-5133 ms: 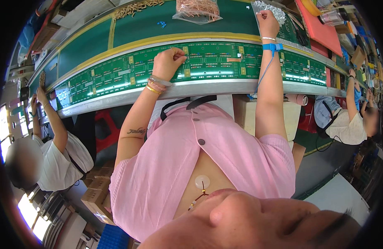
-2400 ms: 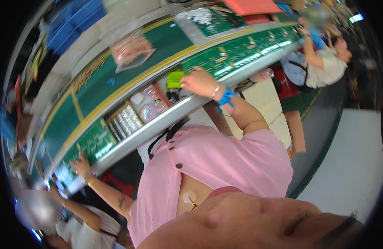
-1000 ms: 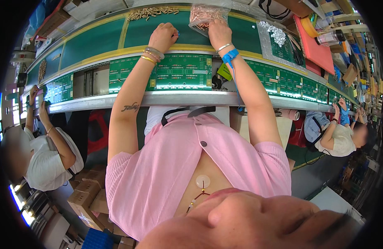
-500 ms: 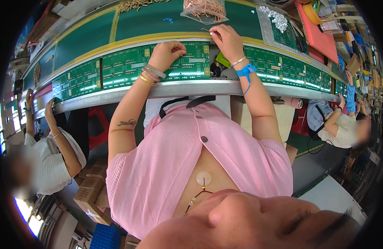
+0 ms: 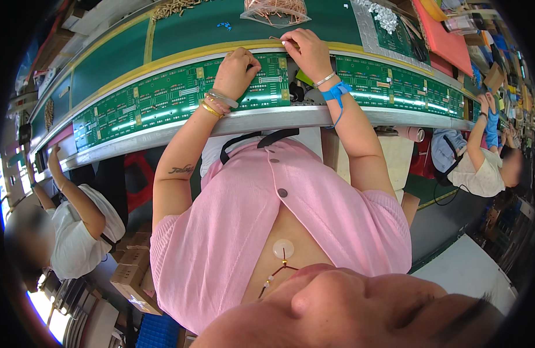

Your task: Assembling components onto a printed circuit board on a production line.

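Note:
My left hand (image 5: 237, 74) rests over a green circuit board (image 5: 273, 87). Its fingers are curled and pressed together, and anything in them is hidden. My right hand (image 5: 307, 52) is raised at the rail's far edge, past the board's right end. Between its thumb and fingertips it pinches a thin, bent copper-coloured wire (image 5: 274, 39). Just beyond that hand, a clear bag (image 5: 276, 10) full of similar copper wires lies on the green bench top.
More circuit boards (image 5: 108, 116) line the metal rail (image 5: 267, 120), with a gap beside my right wrist. Brass-coloured pieces (image 5: 177, 7), a small blue item (image 5: 224, 26) and white parts (image 5: 386, 20) lie beyond. Co-workers sit left (image 5: 85, 232) and right (image 5: 482, 168).
The gap between the boards to my left has closed. My left hand has turned, its fingers curling further. My right hand still pinches the wire. The left co-worker's hand has drawn back from the boards.

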`<act>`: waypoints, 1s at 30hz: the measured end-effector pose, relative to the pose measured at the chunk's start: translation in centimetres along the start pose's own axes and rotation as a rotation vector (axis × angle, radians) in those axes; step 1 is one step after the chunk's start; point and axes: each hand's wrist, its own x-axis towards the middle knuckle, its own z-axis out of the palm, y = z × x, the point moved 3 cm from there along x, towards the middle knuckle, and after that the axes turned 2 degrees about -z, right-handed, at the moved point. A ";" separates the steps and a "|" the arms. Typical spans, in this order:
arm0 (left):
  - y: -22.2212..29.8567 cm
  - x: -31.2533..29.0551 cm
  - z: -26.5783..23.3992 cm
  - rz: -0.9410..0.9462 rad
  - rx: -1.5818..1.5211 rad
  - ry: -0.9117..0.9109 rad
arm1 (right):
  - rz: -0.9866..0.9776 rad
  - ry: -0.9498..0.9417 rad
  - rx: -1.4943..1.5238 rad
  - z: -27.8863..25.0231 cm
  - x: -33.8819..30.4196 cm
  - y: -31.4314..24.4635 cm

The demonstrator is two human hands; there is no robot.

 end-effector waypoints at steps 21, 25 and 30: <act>0.9 -0.3 -0.4 0.095 0.102 0.017 | -0.032 -0.016 0.009 -0.5 -0.1 -0.6; -0.7 1.5 -1.9 -0.020 -0.093 -0.055 | -0.139 -0.013 -0.008 -1.6 -1.5 -2.3; -5.7 5.8 -4.2 0.015 0.187 0.210 | -0.165 -0.151 0.036 -1.4 -4.4 -3.6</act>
